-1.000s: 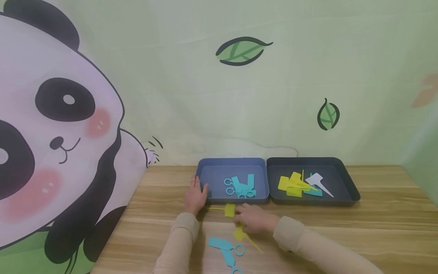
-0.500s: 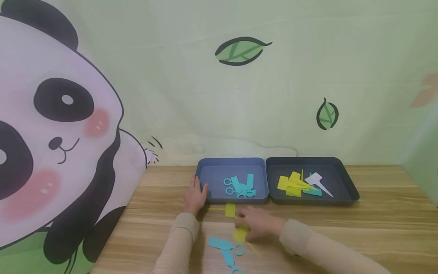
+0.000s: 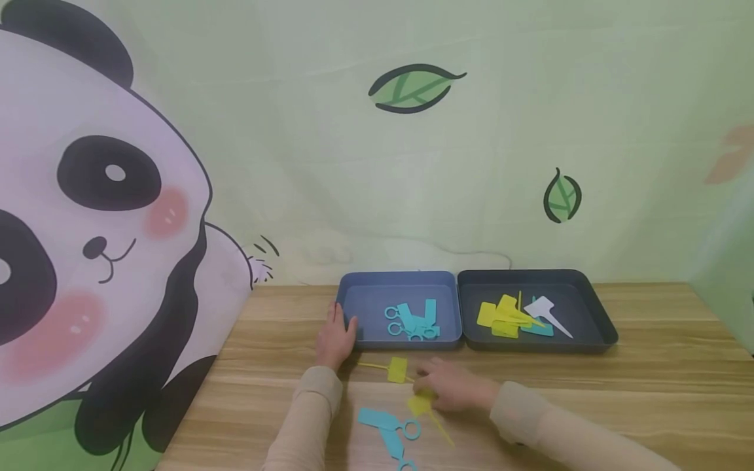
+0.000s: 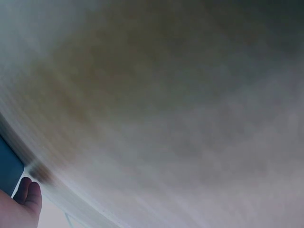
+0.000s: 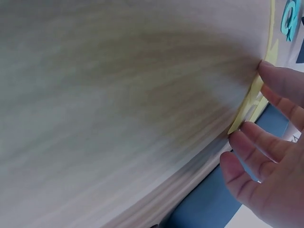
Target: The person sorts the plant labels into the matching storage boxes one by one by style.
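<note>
Yellow tag (image 3: pixel 419 405) on or just above the table (image 3: pixel 665 392), under the right hand (image 3: pixel 450 386). At back: pale green backdrop (image 3: pixel 306 163), faintly creased, with printed panda (image 3: pixel 35 85) and leaves (image 3: pixel 412 91). Below: striped wood grain, flat and smooth-looking. Set side by side toward the far edge: dark tray (image 3: pixel 595 307) and, to its left, blue tray (image 3: pixel 365 297). Along the blue tray's left wall: left hand (image 3: pixel 334 339), fingers straight, gripping nothing visible. Slightly blurred: right hand, thumb and fingertips apparently pinching the yellow tag by its edges. Just beyond: second yellow tag (image 3: pixel 397 370); toward the near side, overlapping teal tags (image 3: pixel 379 418). For clean handling, judging from this pose: tip one edge clear of the wood, pinch the broad head rather than the slender stem, separate from the second yellow tag before lifting, with only light left-hand contact to avoid shifting the tray.
</note>
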`<state>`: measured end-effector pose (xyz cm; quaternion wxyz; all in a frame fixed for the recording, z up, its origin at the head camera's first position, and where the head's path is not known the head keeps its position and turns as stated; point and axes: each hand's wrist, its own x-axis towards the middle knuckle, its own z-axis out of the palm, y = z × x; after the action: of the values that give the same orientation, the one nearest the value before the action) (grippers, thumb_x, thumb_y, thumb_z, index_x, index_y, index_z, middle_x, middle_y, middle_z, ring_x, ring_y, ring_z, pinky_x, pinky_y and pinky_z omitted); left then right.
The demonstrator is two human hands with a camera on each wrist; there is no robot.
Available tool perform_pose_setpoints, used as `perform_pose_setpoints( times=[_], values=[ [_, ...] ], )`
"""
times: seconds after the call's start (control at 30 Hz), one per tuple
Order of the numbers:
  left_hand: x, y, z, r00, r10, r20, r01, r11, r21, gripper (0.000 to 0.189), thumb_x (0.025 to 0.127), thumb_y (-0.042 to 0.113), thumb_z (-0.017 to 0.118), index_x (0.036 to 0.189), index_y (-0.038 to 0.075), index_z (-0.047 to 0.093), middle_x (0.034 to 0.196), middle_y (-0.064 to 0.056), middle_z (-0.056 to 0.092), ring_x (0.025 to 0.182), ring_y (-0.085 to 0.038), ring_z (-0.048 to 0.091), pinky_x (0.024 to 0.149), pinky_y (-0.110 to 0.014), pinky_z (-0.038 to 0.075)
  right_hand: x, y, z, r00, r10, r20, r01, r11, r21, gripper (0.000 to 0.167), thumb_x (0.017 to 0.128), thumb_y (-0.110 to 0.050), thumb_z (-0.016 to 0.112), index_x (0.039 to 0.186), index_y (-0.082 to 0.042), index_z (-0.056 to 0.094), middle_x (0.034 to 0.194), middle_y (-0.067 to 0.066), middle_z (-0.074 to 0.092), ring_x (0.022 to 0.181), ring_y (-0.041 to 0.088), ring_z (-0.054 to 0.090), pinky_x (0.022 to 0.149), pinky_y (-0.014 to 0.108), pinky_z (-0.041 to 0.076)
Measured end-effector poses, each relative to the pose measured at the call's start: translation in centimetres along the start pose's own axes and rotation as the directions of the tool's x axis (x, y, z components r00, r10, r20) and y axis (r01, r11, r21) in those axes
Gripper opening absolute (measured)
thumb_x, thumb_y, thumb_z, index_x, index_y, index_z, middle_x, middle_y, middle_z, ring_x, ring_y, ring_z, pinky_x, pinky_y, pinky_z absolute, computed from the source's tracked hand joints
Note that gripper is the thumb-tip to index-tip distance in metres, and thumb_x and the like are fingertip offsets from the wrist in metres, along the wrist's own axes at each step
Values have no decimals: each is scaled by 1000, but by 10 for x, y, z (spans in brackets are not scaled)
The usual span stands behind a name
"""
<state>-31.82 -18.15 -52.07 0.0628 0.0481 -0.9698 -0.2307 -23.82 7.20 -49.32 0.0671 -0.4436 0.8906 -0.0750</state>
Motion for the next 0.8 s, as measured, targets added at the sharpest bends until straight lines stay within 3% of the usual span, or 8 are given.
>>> perform_pose_setpoints(
  times=[0.27, 0.6, 0.8],
  values=[
    [0, 0, 1, 1000, -1, -4, 1, 1000, 10, 63, 92, 42, 33, 139, 1, 24, 147, -12, 18, 124, -35, 37, 98, -45, 35, 0, 2, 2, 999, 31, -11, -31, 1000, 0, 25, 65, -8, 66, 88, -15, 62, 127, 12, 47, 107, 26, 47, 91, 40, 42],
    [0, 1, 0, 1000, -1, 1, 1, 1000, -5, 63, 92, 41, 35, 138, 0, 25, 147, -12, 17, 124, -35, 36, 98, -46, 34, -1, 2, -1, 999, 19, -28, -17, 999, 48, 26, 61, -2, 65, 78, -15, 49, 114, 7, 50, 100, 22, 45, 88, 36, 42],
    [-1, 1, -2, 1000, 1, 3, -1, 1000, -20, 63, 92, 40, 36, 138, 0, 25, 147, -13, 17, 125, -35, 35, 99, -47, 33, -1, 4, -2, 998, 60, -19, -57, 990, 126, 27, 60, -1, 65, 75, -15, 47, 93, -1, 48, 87, 15, 42, 75, 29, 41]
  ],
)
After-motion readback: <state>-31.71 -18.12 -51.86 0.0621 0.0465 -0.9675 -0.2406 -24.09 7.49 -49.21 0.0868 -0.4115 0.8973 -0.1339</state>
